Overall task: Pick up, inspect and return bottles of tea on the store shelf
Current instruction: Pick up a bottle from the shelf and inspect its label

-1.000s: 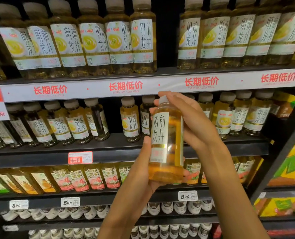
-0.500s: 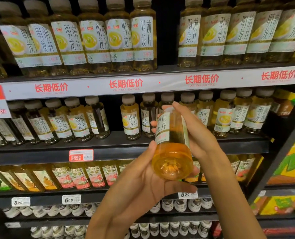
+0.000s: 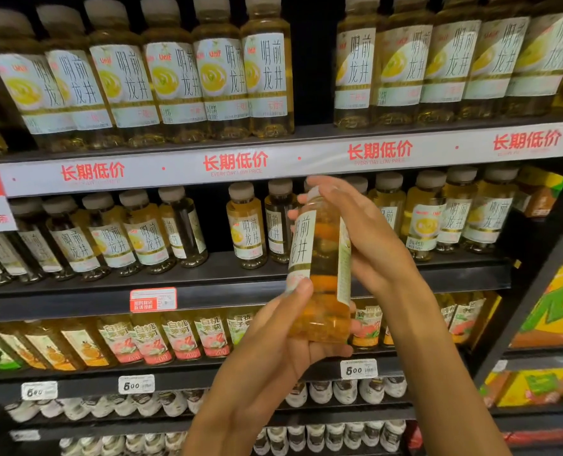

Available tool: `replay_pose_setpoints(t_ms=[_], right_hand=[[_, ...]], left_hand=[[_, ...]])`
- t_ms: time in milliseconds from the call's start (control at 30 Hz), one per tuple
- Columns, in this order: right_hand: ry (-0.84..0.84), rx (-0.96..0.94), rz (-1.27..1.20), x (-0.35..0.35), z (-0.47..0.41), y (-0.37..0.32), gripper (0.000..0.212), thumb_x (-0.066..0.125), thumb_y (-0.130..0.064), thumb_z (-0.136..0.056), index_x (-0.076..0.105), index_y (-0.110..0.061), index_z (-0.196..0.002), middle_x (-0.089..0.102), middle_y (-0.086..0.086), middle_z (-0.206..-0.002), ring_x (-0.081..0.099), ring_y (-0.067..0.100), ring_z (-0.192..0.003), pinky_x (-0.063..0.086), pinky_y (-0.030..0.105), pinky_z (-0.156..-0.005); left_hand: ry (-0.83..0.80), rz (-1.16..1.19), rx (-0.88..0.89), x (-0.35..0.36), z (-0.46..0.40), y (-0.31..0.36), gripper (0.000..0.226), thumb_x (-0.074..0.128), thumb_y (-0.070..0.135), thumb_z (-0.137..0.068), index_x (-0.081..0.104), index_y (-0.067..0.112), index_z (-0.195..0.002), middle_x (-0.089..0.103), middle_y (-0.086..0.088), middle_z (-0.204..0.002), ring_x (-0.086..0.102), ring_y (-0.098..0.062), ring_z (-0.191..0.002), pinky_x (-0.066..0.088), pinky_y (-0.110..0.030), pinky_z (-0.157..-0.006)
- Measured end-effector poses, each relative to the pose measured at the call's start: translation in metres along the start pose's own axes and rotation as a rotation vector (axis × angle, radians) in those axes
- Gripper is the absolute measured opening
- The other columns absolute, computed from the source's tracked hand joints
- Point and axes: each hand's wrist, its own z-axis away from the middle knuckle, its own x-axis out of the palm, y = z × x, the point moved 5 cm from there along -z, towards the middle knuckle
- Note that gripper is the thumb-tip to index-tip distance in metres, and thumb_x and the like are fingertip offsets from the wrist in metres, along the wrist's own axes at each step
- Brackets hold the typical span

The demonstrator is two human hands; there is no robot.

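Note:
I hold a clear bottle of amber tea (image 3: 321, 268) with a white label and pale cap, nearly upright, in front of the middle shelf (image 3: 227, 284). My left hand (image 3: 273, 340) cups its base from below, thumb on the label's lower edge. My right hand (image 3: 362, 238) wraps the upper part from the right, fingers over the cap. Matching small tea bottles (image 3: 247, 225) stand in a row on the middle shelf behind, with a dark gap to the left of that one. Larger tea bottles (image 3: 221, 77) fill the top shelf.
A white price strip (image 3: 299, 156) with red characters runs under the top shelf. Peach and orange drink bottles (image 3: 181, 337) fill the shelf below, with white price tags (image 3: 136, 384). Small white-capped bottles (image 3: 339, 390) sit lower. Yellow-green cartons (image 3: 556, 311) stand at right.
The bottle was tipped with its base toward me half a second ago; it is back close to upright. Both hands kept hold of it, and my view has shifted slightly.

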Motion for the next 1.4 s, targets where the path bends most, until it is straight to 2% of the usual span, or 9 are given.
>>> replay_pose_setpoints(t_ms=[167, 300, 400, 600, 767, 933, 1067, 1200, 1400], right_hand=[[-0.025, 0.036, 0.035, 0.0, 0.002, 0.0, 0.043, 0.063, -0.038, -0.08, 0.057, -0.023, -0.12, 0.069, 0.015, -0.113, 0.067, 0.031, -0.105, 0.055, 0.042, -0.089], [-0.072, -0.043, 0.07, 0.006, 0.006, -0.009, 0.025, 0.062, -0.032, -0.088, 0.063, -0.016, -0.107, 0.074, 0.009, -0.091, 0.07, 0.024, -0.092, 0.057, 0.04, -0.084], [-0.112, -0.183, 0.095, 0.012, 0.013, -0.018, 0.021, 0.059, -0.027, -0.089, 0.064, -0.02, -0.108, 0.073, 0.004, -0.089, 0.069, 0.022, -0.092, 0.057, 0.032, -0.08], [-0.277, -0.296, 0.156, 0.025, 0.024, -0.028, 0.038, 0.055, -0.031, -0.088, 0.054, -0.02, -0.124, 0.072, 0.005, -0.104, 0.065, 0.019, -0.102, 0.052, 0.031, -0.087], [-0.417, -0.229, 0.185, 0.026, 0.027, -0.026, 0.057, 0.066, -0.053, -0.08, 0.058, -0.015, -0.121, 0.068, 0.007, -0.111, 0.062, 0.028, -0.108, 0.05, 0.041, -0.091], [-0.524, -0.311, 0.306, 0.031, 0.036, -0.029, 0.037, 0.072, -0.025, -0.077, 0.062, -0.011, -0.11, 0.066, 0.002, -0.109, 0.061, 0.02, -0.106, 0.048, 0.029, -0.087], [-0.572, -0.333, 0.393, 0.033, 0.04, -0.031, 0.039, 0.071, -0.014, -0.072, 0.062, -0.01, -0.11, 0.065, 0.007, -0.111, 0.06, 0.022, -0.108, 0.047, 0.031, -0.089], [-0.566, -0.347, 0.385, 0.034, 0.041, -0.035, 0.037, 0.07, -0.013, -0.073, 0.061, -0.01, -0.108, 0.067, 0.003, -0.106, 0.063, 0.023, -0.106, 0.049, 0.031, -0.088], [-0.275, -0.309, 0.131, 0.032, 0.028, -0.04, 0.026, 0.057, -0.027, -0.085, 0.059, -0.012, -0.107, 0.071, 0.0, -0.088, 0.069, 0.021, -0.089, 0.054, 0.029, -0.074]], left_hand=[[0.047, -0.083, 0.067, -0.006, 0.0, 0.001, 0.052, 0.074, 0.037, -0.071, 0.065, 0.014, -0.117, 0.071, -0.018, -0.107, 0.071, -0.026, -0.09, 0.056, -0.029, -0.07], [0.068, -0.386, 0.1, -0.004, 0.002, 0.002, 0.049, 0.071, 0.039, -0.073, 0.056, 0.042, -0.12, 0.069, 0.008, -0.118, 0.064, -0.01, -0.11, 0.053, -0.024, -0.086], [0.119, -0.523, 0.181, -0.001, 0.004, 0.01, 0.049, 0.074, 0.041, -0.07, 0.053, 0.059, -0.111, 0.067, 0.021, -0.113, 0.063, 0.003, -0.105, 0.049, -0.006, -0.076], [0.178, -0.572, 0.335, 0.001, 0.006, 0.017, 0.049, 0.076, 0.024, -0.07, 0.057, 0.039, -0.112, 0.071, 0.013, -0.103, 0.067, -0.003, -0.095, 0.051, -0.01, -0.072], [0.176, -0.596, 0.415, 0.0, 0.006, 0.022, 0.051, 0.077, 0.014, -0.071, 0.061, 0.047, -0.107, 0.071, 0.011, -0.105, 0.067, -0.006, -0.097, 0.052, -0.013, -0.074], [0.287, -0.655, 0.51, -0.002, -0.001, 0.02, 0.055, 0.077, 0.013, -0.069, 0.056, 0.037, -0.114, 0.063, -0.002, -0.115, 0.063, -0.013, -0.105, 0.051, -0.017, -0.082], [0.304, -0.614, 0.568, -0.003, -0.001, 0.017, 0.063, 0.078, 0.011, -0.071, 0.054, 0.04, -0.121, 0.065, 0.015, -0.118, 0.06, -0.006, -0.112, 0.048, -0.012, -0.085], [0.269, -0.635, 0.572, -0.005, -0.001, 0.021, 0.061, 0.081, 0.014, -0.068, 0.057, 0.044, -0.116, 0.067, 0.011, -0.116, 0.061, -0.012, -0.112, 0.049, -0.015, -0.086], [0.091, -0.592, 0.397, -0.005, 0.002, 0.019, 0.052, 0.076, 0.038, -0.068, 0.061, 0.04, -0.118, 0.068, 0.011, -0.118, 0.063, -0.008, -0.111, 0.047, -0.016, -0.09]])
